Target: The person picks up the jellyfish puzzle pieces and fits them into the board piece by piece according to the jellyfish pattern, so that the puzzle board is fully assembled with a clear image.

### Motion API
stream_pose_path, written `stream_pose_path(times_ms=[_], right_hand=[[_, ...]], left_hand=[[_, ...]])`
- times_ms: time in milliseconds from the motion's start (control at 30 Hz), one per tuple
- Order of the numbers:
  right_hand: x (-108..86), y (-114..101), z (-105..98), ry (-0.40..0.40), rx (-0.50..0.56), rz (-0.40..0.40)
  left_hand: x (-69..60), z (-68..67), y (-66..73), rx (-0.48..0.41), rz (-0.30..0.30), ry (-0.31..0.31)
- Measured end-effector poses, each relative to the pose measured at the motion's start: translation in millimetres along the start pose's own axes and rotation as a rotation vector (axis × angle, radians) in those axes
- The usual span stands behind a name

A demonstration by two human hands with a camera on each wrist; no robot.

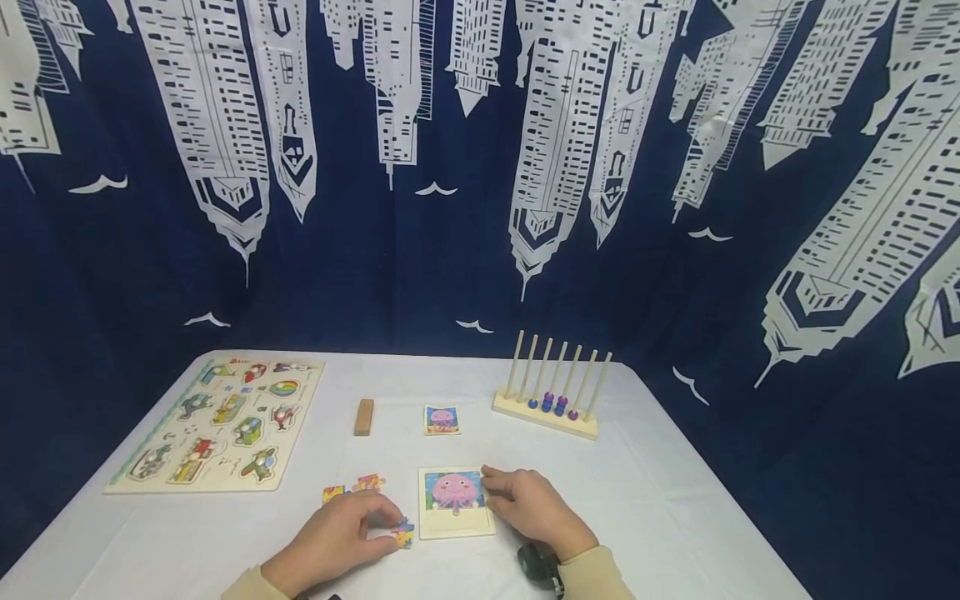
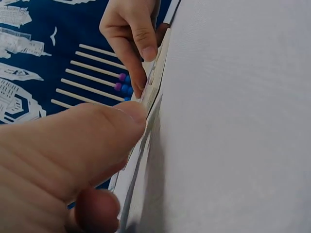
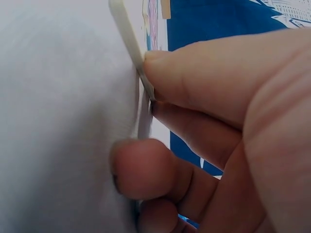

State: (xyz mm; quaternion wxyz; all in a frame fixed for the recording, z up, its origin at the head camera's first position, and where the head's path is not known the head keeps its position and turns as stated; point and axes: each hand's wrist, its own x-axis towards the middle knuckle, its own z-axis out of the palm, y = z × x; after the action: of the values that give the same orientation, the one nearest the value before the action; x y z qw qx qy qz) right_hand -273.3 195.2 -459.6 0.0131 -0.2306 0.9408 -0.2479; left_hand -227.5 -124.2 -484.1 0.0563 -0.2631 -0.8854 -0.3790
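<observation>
In the head view my left hand (image 1: pixel 337 537) pinches a small jigsaw piece (image 1: pixel 405 536), blue and yellow, between thumb and fingers. Just to its right lies a wooden puzzle tray (image 1: pixel 450 527); pink octopus pieces (image 1: pixel 454 490) fill its upper part, and bare wood shows along the bottom. My right hand (image 1: pixel 531 508) grips the tray's right edge, and the right wrist view shows thumb and finger at that pale edge (image 3: pixel 127 39). Two loose jigsaw pieces, one yellow (image 1: pixel 333 492) and one pink and yellow (image 1: pixel 369 482), lie beyond the left hand, which partly covers them.
A small octopus picture card (image 1: pixel 442 420) lies behind the tray, with a wooden block (image 1: pixel 363 417) to its left. A large vehicle peg puzzle board (image 1: pixel 225 425) covers the table's left side. At the back right stands a peg rack (image 1: pixel 547 417) with blue and purple beads.
</observation>
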Motion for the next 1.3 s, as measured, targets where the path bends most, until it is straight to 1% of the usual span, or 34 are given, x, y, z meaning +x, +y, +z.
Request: stream_pose_path(times_ms=[100, 200, 300, 367, 467, 533, 600, 733, 833, 933, 1033, 1133, 1300], right_hand=[[1.7, -0.1, 0.7, -0.002, 0.005, -0.006], [2.3, 0.1, 0.9, -0.006, 0.011, -0.004], [1.1, 1.3, -0.1, -0.006, 0.015, 0.001], [-0.3, 2.4, -1.5, -0.001, 0.016, 0.000], [-1.2, 3.2, -2.5, 0.001, 0.022, 0.000], [-0.7, 3.1, -2.6, -0.001, 0.021, 0.000], [0.0, 3.0, -2.6, -0.006, 0.025, 0.001], [1.5, 2.6, -2.0, -0.010, 0.041, -0.008], [2.5, 2.4, -1.1, -0.008, 0.047, -0.015], [2.5, 3.0, -0.2, -0.006, 0.039, -0.011], [2.4, 3.9, 0.3, -0.006, 0.037, -0.005], [2.5, 4.4, 0.2, -0.012, 0.046, -0.007], [2.6, 4.4, -0.9, -0.016, 0.050, -0.014]], left_hand=[[-0.6, -1.0, 2.9, -0.012, 0.016, 0.022], [1.4, -0.2, 9.5, -0.057, 0.024, 0.037], [7.6, 5.8, 18.1, -0.127, 0.042, 0.025], [14.2, 12.2, 24.0, -0.150, 0.044, 0.004], [23.4, 22.5, 32.1, -0.109, 0.050, 0.008], [29.4, 28.4, 37.3, -0.068, 0.018, 0.013], [34.9, 34.1, 42.0, -0.024, 0.000, 0.023], [46.3, 45.2, 50.6, 0.012, -0.053, 0.006], [54.2, 53.2, 55.9, 0.025, -0.059, 0.010], [60.3, 60.2, 59.5, 0.037, -0.054, 0.010], [63.2, 66.0, 59.8, 0.043, -0.050, -0.002], [63.9, 70.5, 58.0, 0.053, -0.040, -0.002], [62.8, 74.4, 55.5, 0.082, 0.005, 0.017]])
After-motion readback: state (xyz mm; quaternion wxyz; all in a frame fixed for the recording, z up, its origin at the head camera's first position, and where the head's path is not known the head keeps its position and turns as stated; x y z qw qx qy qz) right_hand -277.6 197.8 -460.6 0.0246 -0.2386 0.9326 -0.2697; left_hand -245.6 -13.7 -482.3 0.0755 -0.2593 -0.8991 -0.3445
